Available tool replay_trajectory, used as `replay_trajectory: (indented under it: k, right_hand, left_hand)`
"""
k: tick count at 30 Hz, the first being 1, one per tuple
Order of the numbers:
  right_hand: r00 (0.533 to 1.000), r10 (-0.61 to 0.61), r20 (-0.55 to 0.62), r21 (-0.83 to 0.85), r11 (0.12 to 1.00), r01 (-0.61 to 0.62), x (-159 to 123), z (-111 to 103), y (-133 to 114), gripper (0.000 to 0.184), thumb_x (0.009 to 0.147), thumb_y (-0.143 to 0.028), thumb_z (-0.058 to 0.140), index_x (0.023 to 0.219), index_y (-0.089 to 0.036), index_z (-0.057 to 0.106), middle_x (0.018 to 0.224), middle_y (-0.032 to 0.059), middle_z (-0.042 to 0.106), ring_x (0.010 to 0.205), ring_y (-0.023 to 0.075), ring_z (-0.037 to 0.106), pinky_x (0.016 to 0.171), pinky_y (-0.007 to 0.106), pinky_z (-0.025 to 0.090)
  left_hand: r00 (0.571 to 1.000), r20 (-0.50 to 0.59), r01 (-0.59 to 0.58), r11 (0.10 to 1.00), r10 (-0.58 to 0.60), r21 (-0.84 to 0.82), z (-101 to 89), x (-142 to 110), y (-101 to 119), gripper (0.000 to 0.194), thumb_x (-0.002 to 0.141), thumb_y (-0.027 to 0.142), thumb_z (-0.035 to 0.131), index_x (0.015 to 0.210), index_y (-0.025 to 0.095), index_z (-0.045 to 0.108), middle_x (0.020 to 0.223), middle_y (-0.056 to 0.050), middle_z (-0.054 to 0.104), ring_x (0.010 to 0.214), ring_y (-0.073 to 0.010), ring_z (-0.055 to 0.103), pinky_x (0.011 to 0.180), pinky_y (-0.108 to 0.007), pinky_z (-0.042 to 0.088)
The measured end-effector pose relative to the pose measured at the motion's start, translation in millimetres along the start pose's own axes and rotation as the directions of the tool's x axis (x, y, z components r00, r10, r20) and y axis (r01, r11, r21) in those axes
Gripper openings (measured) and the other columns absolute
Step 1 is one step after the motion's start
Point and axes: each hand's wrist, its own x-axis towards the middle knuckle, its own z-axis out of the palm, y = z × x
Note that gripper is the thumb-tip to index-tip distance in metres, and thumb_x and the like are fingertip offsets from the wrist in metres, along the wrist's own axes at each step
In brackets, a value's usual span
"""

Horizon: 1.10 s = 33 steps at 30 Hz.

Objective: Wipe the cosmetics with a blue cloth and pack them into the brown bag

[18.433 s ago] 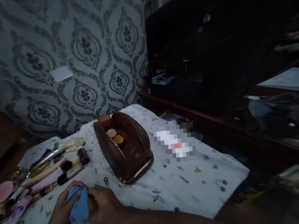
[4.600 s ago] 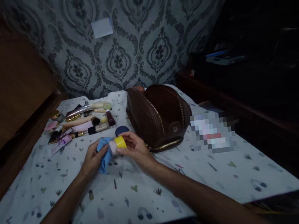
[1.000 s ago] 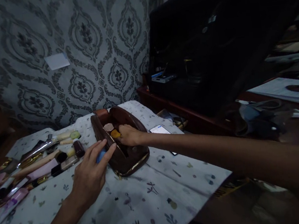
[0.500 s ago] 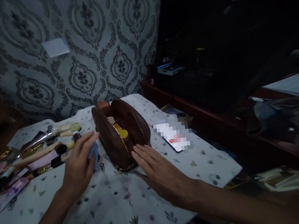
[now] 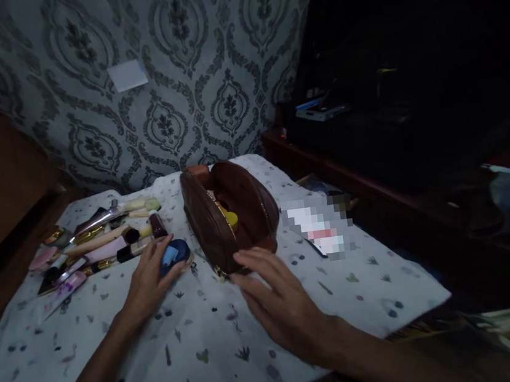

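Observation:
My left hand (image 5: 151, 278) has its thumb and fingers around a round dark blue container (image 5: 183, 248) on the cloth-covered table. A small piece of blue cloth (image 5: 169, 256) shows between those fingers, over the container. My right hand (image 5: 277, 296) holds nothing; its fingers are apart at the near end of an open brown cosmetic bag (image 5: 207, 221). Whether the right fingertips touch the bag I cannot tell. Inside the bag a small container's yellow lid (image 5: 232, 220) is visible, with an orange-yellow one partly hidden behind the zip edge.
Makeup brushes, tubes and bottles lie in a group on the left, among them a makeup brush (image 5: 107, 239) and a dark red bottle (image 5: 157, 225). A phone (image 5: 318, 230), partly pixelated, lies right of the bag. The patterned tablecloth (image 5: 238, 354) ends at the near edge.
My right hand has come out of the bag to its near end, and the yellow-lidded container now sits inside. My left hand has moved from the bag's side to the dark blue container.

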Motion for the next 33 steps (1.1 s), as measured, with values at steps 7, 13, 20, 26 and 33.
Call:
replay_trajectory:
  k: [7, 13, 20, 26, 33]
  right_hand:
    - [0.919, 0.182, 0.350, 0.309, 0.904, -0.297, 10.9, 55.5, -23.5, 0.060, 0.091, -0.011, 0.053, 0.148, -0.011, 0.036, 0.150, 0.0231, 0.043, 0.144, 0.0300, 0.037, 0.113, 0.050, 0.044]
    - [0.738, 0.414, 0.534, 0.478, 0.573, -0.666, 19.4, 102.9, -19.0, 0.098, 0.078, -0.028, 0.075, 0.156, -0.011, 0.020, 0.160, 0.0226, 0.028, 0.150, 0.0322, 0.027, 0.122, 0.051, 0.026]
    - [0.730, 0.502, 0.463, 0.734, 0.245, -0.634, 19.0, 113.5, -14.8, 0.064, 0.073, -0.036, 0.078, 0.129, -0.016, 0.055, 0.118, 0.0092, 0.067, 0.108, 0.0245, 0.065, 0.097, 0.038, 0.051]
    - [0.739, 0.479, 0.474, 0.677, 0.338, -0.653, 21.2, 110.2, -10.3, 0.070, 0.067, -0.038, 0.084, 0.129, -0.015, 0.060, 0.117, 0.0096, 0.070, 0.108, 0.0280, 0.065, 0.097, 0.040, 0.051]
    - [0.757, 0.505, 0.414, 0.517, 0.554, -0.653, 12.8, 114.1, -14.2, 0.082, 0.071, -0.035, 0.083, 0.144, -0.017, 0.050, 0.139, 0.0165, 0.060, 0.128, 0.0327, 0.058, 0.109, 0.049, 0.044]
  left_hand:
    - [1.000, -0.021, 0.016, 0.991, -0.019, -0.134, 12.7, 1.8, -11.8, 0.061, 0.084, 0.055, 0.063, 0.135, 0.023, 0.054, 0.133, -0.011, 0.060, 0.123, -0.0313, 0.057, 0.106, -0.048, 0.044]
    - [0.974, 0.094, 0.223, 0.831, -0.204, -0.510, -3.9, -7.0, 5.3, 0.058, 0.074, 0.053, 0.074, 0.120, 0.021, 0.060, 0.121, -0.009, 0.067, 0.110, -0.0293, 0.065, 0.098, -0.043, 0.051]
    - [0.973, 0.217, 0.194, 0.805, -0.084, -0.561, -5.0, -22.6, 5.6, 0.059, 0.078, 0.052, 0.071, 0.127, 0.021, 0.060, 0.125, -0.009, 0.065, 0.116, -0.0302, 0.061, 0.102, -0.040, 0.048]
    - [0.954, 0.291, 0.090, 0.850, 0.077, -0.520, -20.7, -22.2, 2.9, 0.055, 0.088, 0.049, 0.062, 0.137, 0.025, 0.057, 0.134, -0.009, 0.060, 0.128, -0.0310, 0.053, 0.110, -0.040, 0.040]
    - [0.965, 0.242, -0.008, 0.926, 0.106, -0.376, -20.8, -23.7, 6.4, 0.045, 0.093, 0.049, 0.054, 0.129, 0.022, 0.059, 0.127, -0.010, 0.063, 0.121, -0.0307, 0.057, 0.105, -0.042, 0.045]
